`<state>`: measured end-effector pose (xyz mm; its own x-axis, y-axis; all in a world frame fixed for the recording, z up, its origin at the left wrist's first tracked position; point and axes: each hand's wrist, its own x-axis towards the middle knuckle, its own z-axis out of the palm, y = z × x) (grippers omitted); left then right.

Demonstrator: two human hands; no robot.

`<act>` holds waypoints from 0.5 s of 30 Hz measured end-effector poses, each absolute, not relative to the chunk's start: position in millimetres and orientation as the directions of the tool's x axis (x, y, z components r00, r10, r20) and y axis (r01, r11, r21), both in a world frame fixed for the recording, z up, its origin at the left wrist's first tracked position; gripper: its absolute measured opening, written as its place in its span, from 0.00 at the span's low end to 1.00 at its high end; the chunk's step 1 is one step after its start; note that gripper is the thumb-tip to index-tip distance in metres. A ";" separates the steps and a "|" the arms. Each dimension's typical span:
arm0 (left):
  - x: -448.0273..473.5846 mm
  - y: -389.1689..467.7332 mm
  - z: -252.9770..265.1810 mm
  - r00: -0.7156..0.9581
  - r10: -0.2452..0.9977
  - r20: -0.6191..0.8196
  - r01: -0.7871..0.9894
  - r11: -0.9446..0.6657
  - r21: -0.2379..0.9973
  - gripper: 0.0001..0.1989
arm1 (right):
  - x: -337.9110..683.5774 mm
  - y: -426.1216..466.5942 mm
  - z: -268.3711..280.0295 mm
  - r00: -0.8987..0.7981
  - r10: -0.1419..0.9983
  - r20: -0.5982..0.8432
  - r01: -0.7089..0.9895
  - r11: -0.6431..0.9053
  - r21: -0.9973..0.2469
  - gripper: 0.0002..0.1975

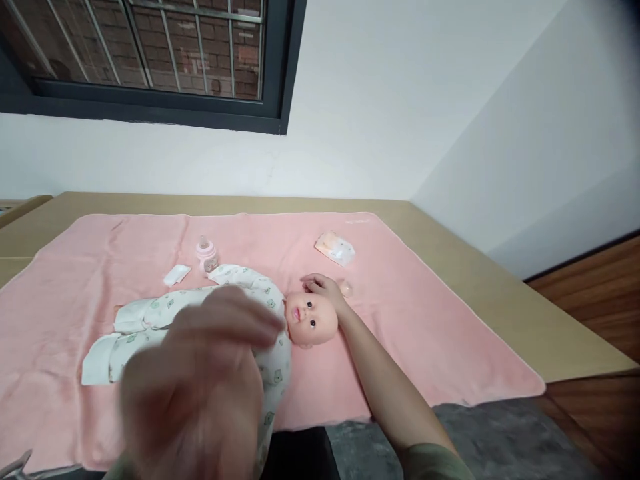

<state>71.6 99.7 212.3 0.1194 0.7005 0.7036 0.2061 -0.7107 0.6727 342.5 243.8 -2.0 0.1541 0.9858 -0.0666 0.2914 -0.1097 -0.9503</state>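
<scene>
The left hand (200, 387), raised close in front of the camera, is smeared by motion blur, so its fingers cannot be told apart, and it covers the belly and near arm of the baby doll in a white printed sleepsuit (250, 313). The right hand (323, 288) hides the crown of the doll's head. Just beyond those fingers lies a small pale roundish object (346, 289), perhaps a pacifier, too small to tell. The pink fleece blanket (425, 313) runs off the left edge.
</scene>
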 end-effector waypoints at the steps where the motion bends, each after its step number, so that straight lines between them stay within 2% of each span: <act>1: 76.9 114.1 213.5 0.052 0.674 0.737 0.121 -0.737 0.665 0.17 | 342.6 243.9 -1.4 0.153 0.986 -0.064 0.293 -0.107 -0.950 0.21; 2: 80.7 129.9 213.5 -0.031 0.627 0.778 0.007 -0.778 0.628 0.11 | 342.8 243.7 -0.6 0.151 0.987 -0.063 0.294 -0.106 -0.950 0.21; 4: 83.7 161.8 211.6 0.068 0.708 0.703 -0.043 -0.702 0.711 0.06 | 343.1 243.3 1.2 0.140 0.988 -0.057 0.296 -0.097 -0.950 0.20; 6: 81.4 189.1 209.6 0.223 0.798 0.560 0.143 -0.595 0.791 0.09 | 343.4 243.4 2.7 0.126 0.991 -0.051 0.300 -0.087 -0.950 0.18; 7: 79.0 199.6 209.1 0.304 0.829 0.469 0.286 -0.549 0.785 0.12 | 343.5 243.9 3.2 0.122 0.991 -0.048 0.304 -0.083 -0.949 0.18; 10: 71.6 217.7 207.6 0.477 0.857 0.195 0.605 -0.481 0.634 0.21 | 343.6 247.0 3.4 0.124 0.991 -0.047 0.313 -0.084 -0.946 0.16; 12: 69.3 222.7 202.7 0.527 0.841 0.122 0.656 -0.494 0.570 0.22 | 343.6 249.8 2.5 0.129 0.991 -0.045 0.314 -0.084 -0.946 0.16; 15: 69.7 228.3 183.8 0.619 0.781 0.086 0.642 -0.566 0.516 0.17 | 343.7 252.9 0.6 0.128 0.991 -0.038 0.311 -0.077 -0.947 0.16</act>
